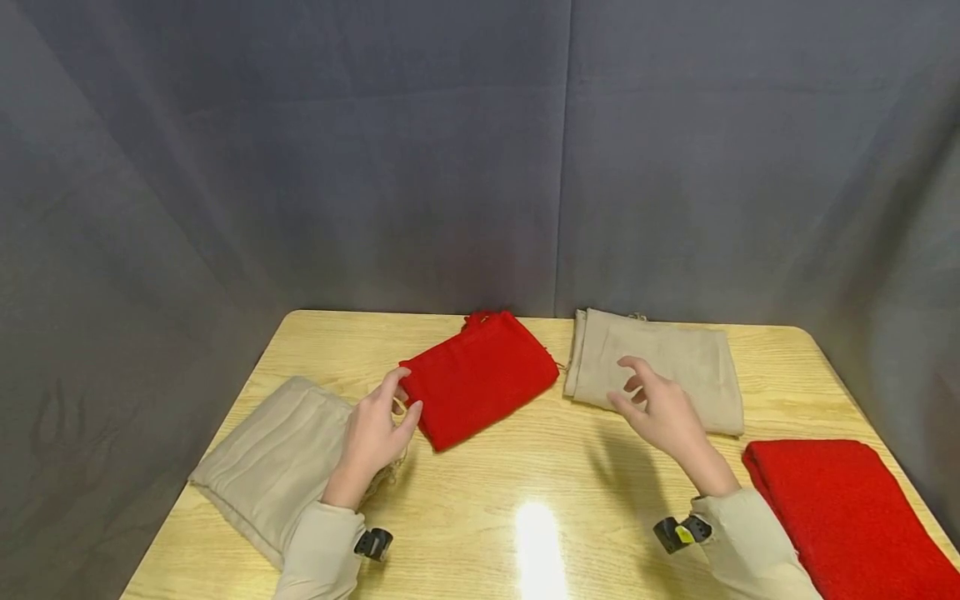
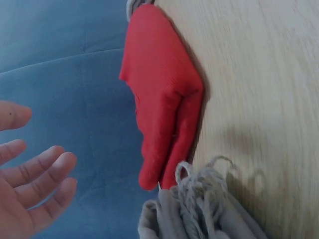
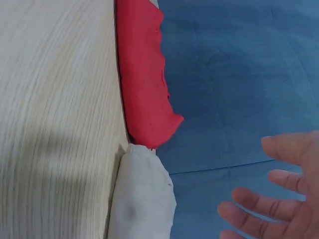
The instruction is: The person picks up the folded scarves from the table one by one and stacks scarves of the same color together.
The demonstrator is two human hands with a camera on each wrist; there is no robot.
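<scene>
On the bench (image 1: 465, 517), the left cloth (image 1: 273, 458) lies in front and left of the middle cloth (image 1: 487, 379). Just right of that is the back-right cloth (image 1: 697, 367). The front-right cloth (image 1: 847, 508) lies nearer. A curtain (image 1: 420, 167) hangs behind.

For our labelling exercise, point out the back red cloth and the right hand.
Back red cloth (image 1: 482, 380): head view, centre of its upper face.
Right hand (image 1: 666, 412): head view, back of the hand.
</scene>
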